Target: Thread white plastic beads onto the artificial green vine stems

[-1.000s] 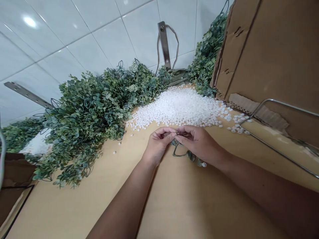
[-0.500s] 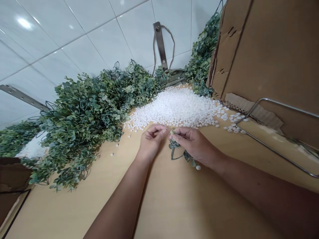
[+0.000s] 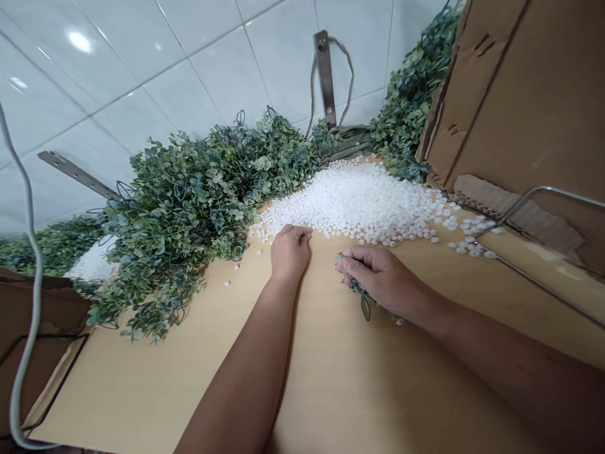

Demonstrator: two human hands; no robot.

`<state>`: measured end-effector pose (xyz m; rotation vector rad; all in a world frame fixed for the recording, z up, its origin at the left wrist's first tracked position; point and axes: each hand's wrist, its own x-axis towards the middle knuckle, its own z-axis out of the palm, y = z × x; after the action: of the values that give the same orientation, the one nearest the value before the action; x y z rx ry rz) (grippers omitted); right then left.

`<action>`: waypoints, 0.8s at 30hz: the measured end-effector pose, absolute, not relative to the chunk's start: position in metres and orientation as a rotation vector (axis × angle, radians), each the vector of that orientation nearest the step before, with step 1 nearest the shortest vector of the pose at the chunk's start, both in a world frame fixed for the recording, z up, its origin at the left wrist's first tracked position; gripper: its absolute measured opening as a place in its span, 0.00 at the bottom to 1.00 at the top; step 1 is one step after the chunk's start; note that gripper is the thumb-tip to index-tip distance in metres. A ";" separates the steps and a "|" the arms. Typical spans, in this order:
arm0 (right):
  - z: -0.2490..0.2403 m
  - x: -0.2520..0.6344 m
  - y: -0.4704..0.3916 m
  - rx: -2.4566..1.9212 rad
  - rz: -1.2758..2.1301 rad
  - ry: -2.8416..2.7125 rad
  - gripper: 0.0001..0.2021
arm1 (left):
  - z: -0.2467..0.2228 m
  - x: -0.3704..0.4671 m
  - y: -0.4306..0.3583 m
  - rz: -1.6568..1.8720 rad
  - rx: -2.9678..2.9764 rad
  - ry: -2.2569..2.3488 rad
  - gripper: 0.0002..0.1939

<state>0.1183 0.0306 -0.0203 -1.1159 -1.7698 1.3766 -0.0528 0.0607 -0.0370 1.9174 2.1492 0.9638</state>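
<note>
My left hand [image 3: 289, 252] is at the near edge of a heap of small white pieces [image 3: 359, 198], its fingers pinched together; what they hold, if anything, is too small to make out. To the right, my right hand [image 3: 378, 274] is closed around a small green leafy sprig [image 3: 365, 304]. A thin dark loop of the sprig hangs below the fingers, and a white piece [image 3: 400, 321] shows beneath the palm. The two hands are apart.
A large pile of green sprigs [image 3: 189, 202] lies left of the heap. Cardboard [image 3: 534, 107] and a bent metal rod [image 3: 529, 271] stand at the right. A white cable [image 3: 35, 284] hangs at the far left, before the wooden table [image 3: 142, 391].
My left hand has moved away from the right one, to the edge of the white heap. My right hand has turned with the sprig. The view has shifted left.
</note>
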 end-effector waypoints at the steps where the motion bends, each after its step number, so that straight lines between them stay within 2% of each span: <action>1: -0.020 0.119 0.031 -1.114 1.384 -1.764 0.11 | -0.037 -0.054 0.061 0.991 1.917 2.139 0.09; 6: -0.020 0.121 0.031 -1.090 1.376 -1.774 0.12 | -0.038 -0.052 0.055 1.331 1.537 1.897 0.05; 11: -0.022 0.122 0.031 -1.058 1.358 -1.795 0.11 | -0.027 -0.030 0.037 1.434 1.202 1.462 0.03; 16: -0.022 0.124 0.034 -1.019 1.349 -1.777 0.11 | -0.021 -0.013 0.026 1.279 0.975 1.137 0.09; 24: -0.017 0.124 0.036 -1.032 1.453 -1.655 0.07 | -0.022 -0.023 0.028 1.266 0.920 1.033 0.09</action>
<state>0.1243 0.0357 -0.0172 -1.0324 -1.6546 1.4534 -0.0233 0.0275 -0.0223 0.9203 1.0327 1.2662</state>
